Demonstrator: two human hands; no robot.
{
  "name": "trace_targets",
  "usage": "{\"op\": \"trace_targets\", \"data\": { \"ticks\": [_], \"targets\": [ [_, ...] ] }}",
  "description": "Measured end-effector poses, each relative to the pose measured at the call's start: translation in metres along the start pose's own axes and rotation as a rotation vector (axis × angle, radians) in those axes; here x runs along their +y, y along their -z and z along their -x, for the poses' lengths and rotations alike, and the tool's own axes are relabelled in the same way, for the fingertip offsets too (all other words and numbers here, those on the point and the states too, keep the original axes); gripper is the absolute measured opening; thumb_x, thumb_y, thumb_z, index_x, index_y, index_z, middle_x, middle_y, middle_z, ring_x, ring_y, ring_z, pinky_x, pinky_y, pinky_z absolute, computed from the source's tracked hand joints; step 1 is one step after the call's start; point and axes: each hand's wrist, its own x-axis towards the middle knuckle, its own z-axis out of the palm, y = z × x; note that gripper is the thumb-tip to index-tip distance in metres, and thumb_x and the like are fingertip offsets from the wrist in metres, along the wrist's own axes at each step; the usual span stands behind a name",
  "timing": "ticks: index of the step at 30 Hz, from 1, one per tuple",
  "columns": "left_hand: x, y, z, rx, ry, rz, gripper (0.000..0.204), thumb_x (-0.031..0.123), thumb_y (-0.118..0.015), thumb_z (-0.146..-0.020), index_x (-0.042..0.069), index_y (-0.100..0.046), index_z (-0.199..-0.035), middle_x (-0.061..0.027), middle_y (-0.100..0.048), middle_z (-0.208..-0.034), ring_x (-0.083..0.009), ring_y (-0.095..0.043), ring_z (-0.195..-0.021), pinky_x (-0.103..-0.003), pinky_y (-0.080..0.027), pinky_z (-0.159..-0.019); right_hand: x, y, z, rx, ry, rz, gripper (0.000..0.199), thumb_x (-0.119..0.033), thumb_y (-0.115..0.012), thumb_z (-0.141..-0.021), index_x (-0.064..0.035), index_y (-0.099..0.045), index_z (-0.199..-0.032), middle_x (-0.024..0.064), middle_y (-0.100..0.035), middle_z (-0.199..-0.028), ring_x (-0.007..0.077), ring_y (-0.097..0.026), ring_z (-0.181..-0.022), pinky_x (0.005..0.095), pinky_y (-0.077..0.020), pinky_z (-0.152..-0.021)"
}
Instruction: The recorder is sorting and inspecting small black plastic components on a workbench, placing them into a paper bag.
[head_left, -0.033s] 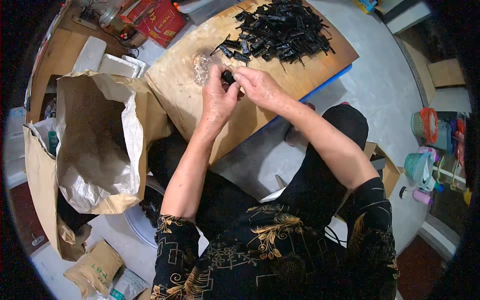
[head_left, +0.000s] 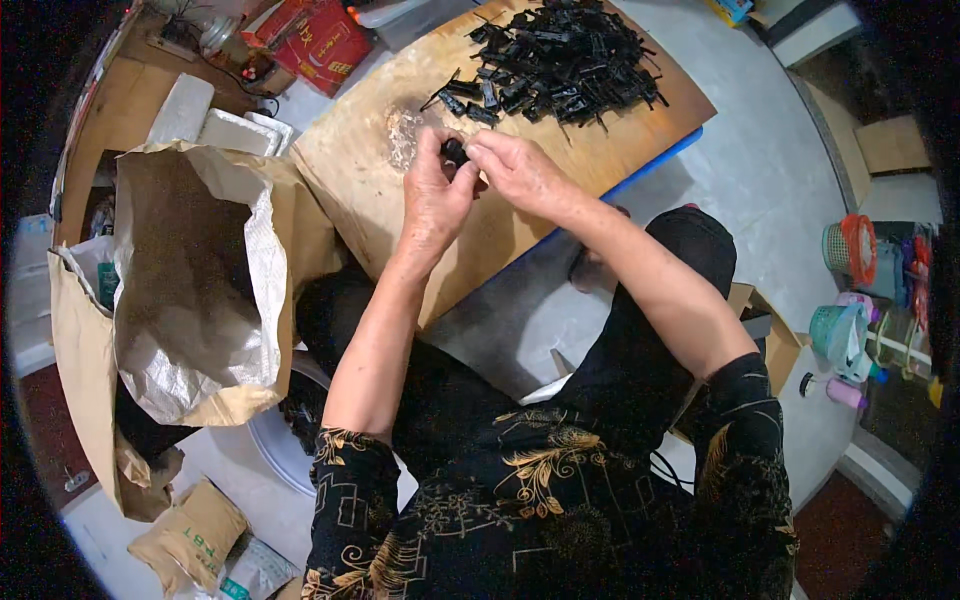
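Observation:
Over the wooden board [head_left: 350,160], both of my hands meet at a small black plastic part [head_left: 455,152]. My left hand [head_left: 438,200] is curled round it, thumb and index finger on its near and left sides. From the right, my right hand [head_left: 520,175] pinches at the same part with thumb and fingertips. Fingers cover most of the part, so its full shape does not show. Beyond my hands lies a big heap of black plastic pieces [head_left: 570,65] with thin stems, several of them strewn along its left edge.
A large brown paper sack [head_left: 200,290] with a silvery white lining gapes open at my left. Beside my left leg stands a round pale tub [head_left: 265,440] with dark pieces inside. Baskets and bottles [head_left: 845,330] line the right side. A red box [head_left: 320,45] is behind the board.

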Motion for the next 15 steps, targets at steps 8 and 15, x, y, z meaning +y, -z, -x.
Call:
{"op": "trace_targets", "data": {
  "ticks": [8, 15],
  "targets": [
    [0.002, 0.034, -0.007, -0.227, 0.282, 1.098, 0.011, 0.011, -0.052, -0.087, 0.012, -0.048, -0.098, -0.0067, -0.057, -0.081, -0.0134, -0.05, -0.056, -0.02, -0.036, -0.044, -0.025, 0.022, 0.015, -0.122, -0.334, -0.334, 0.027, -0.028, -0.044, -0.093, -0.0039, -0.053, -0.1, 0.0003, -0.055, -0.071, 0.0039, -0.043, -0.05, 0.0198, -0.0353, -0.044],
    [0.003, 0.034, -0.001, -0.265, 0.342, 1.113, 0.029, 0.013, -0.051, -0.088, 0.01, -0.046, -0.117, -0.0059, -0.055, -0.083, -0.0148, -0.05, -0.06, -0.022, -0.04, -0.049, -0.019, 0.028, 0.015, -0.119, -0.223, -0.469, 0.018, -0.021, -0.052, -0.089, -0.0036, -0.055, -0.093, 0.0017, -0.059, -0.075, 0.0026, -0.043, -0.046, 0.0153, -0.035, -0.041]
  ]
}}
